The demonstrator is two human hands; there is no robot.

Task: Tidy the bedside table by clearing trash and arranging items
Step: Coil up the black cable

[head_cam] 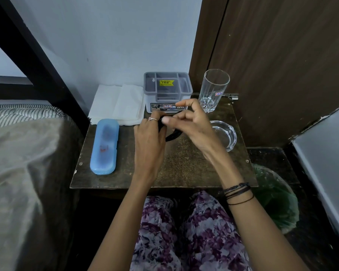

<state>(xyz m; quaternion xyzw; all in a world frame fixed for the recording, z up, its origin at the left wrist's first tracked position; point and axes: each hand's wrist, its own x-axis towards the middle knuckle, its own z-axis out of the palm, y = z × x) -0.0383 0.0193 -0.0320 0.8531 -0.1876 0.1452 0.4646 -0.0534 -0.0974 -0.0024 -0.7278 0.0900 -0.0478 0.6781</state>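
Both hands meet over the middle of the dark wooden bedside table. My left hand grips a bundle of black cord, and my right hand pinches the same cord with thumb and fingers; most of the cord is hidden by the hands. Just behind them stands a grey plastic organiser with a yellow price sticker, its compartments showing nothing inside.
A blue glasses case lies at the table's left. Folded white tissues lie at the back left. A tall glass and a glass ashtray stand at the right. A green-lined bin sits on the floor right; the bed is left.
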